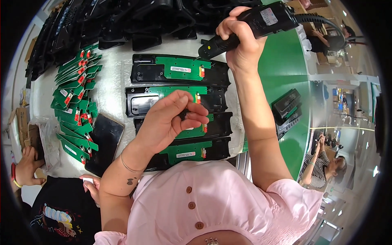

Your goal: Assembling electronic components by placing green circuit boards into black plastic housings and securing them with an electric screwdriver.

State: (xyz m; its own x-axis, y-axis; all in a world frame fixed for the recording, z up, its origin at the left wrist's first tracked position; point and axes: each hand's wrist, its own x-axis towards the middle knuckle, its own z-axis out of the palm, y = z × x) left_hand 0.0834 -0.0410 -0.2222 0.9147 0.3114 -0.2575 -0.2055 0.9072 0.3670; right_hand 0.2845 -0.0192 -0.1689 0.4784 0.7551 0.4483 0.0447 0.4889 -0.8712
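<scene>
1. At far right: the right hand (241,36) grasps a black electric driver (267,19), its tip near the far edge of the farthest green board (173,65), which lies in a black panel (142,72).
2. At centre: the left hand (167,118), half curled above nearer panels (218,100); contents, if any, cannot be told.
3. Possible fault: a slanted driver might slip, scratching the board.

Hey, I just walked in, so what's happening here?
A person's right hand grips a black power screwdriver, its tip near the farthest of four green circuit boards, each lying in a black panel. The left hand is curled above the middle ones; whether it holds anything is hard to tell. Loose green boards lie piled on the left beside a dark phone.
</scene>
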